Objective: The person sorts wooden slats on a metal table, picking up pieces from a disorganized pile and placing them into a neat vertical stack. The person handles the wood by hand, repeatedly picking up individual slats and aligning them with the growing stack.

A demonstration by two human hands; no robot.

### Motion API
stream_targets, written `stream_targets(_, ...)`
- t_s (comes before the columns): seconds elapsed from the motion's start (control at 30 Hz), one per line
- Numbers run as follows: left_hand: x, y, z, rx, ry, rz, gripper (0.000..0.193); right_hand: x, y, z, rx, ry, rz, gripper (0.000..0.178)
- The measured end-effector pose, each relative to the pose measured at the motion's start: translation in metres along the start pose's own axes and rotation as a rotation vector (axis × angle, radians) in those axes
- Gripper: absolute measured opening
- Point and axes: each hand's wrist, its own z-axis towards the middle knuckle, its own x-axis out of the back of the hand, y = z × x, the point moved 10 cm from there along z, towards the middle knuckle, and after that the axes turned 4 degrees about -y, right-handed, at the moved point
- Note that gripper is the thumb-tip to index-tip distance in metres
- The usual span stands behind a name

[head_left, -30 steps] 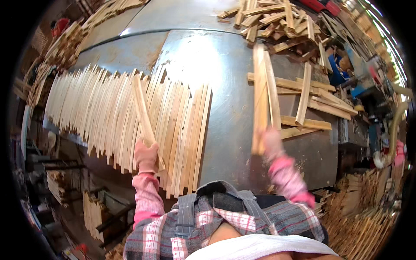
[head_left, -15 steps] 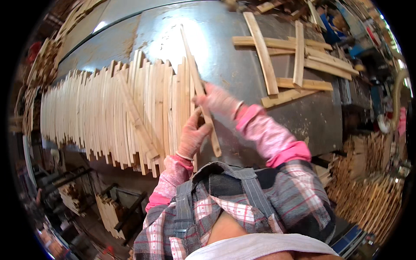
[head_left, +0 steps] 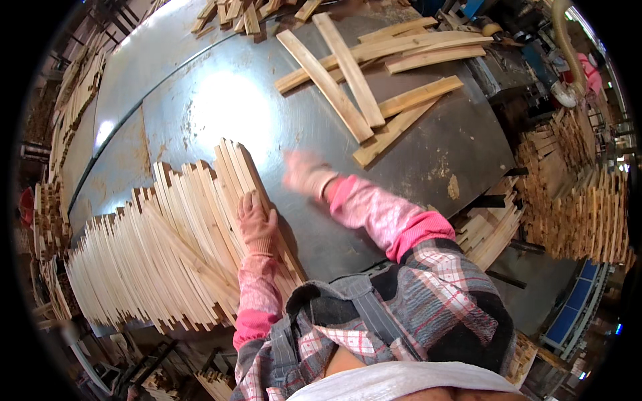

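Note:
A long row of pale wooden strips (head_left: 127,264) lies side by side on a metal table (head_left: 321,234). My left hand (head_left: 256,224), in a pinkish knit glove, rests on the strips at the row's right end with its fingers spread. Under and beside it, the rightmost strip (head_left: 271,214) lines the row's edge. One strip (head_left: 177,240) lies slantwise on top of the others. My right hand (head_left: 307,174) hovers over bare metal between the row and a loose pile of boards; motion smears its fingers, and no strip shows in it.
Crossed loose boards (head_left: 348,70) lie at the far right of the table, with more wood pieces (head_left: 251,17) at its far edge. Stacked strips (head_left: 575,194) stand to the right, near a blue roller conveyor (head_left: 575,301). A hose (head_left: 568,47) hangs at upper right.
Both hands have let go of the strip they held, which now seems to lie in the row. My left hand has flattened onto the strips; my right has moved away. The view has turned.

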Motion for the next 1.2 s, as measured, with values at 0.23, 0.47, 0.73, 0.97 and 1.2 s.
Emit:
stream_targets(0.23, 0.000, 0.003, 0.005, -0.022, 0.027, -0.002, 0.070, 0.080, 0.150, 0.091, -0.434, 0.352, -0.321, 0.085)
stream_targets(0.47, 0.017, 0.004, 0.038, 0.036, 0.084, -0.179, 0.060, 0.068, 0.161, 0.101, -0.359, 0.242, -0.245, 0.068)
stream_targets(0.73, -0.039, 0.015, 0.171, 0.322, -0.162, -0.620, 0.028, 0.041, 0.137, 0.085, -0.341, -0.075, -0.292, 0.056)
stream_targets(0.97, -0.103, 0.023, 0.163, 0.544, -0.110, -1.917, 0.013, 0.129, 0.130, 0.100, -0.079, 0.086, -0.174, 0.071)
stream_targets(1.2, -0.107, 0.028, 0.160, 1.018, 0.332, -1.588, 0.031, 0.062, 0.136, 0.092, -0.117, -0.042, -0.003, 0.073)
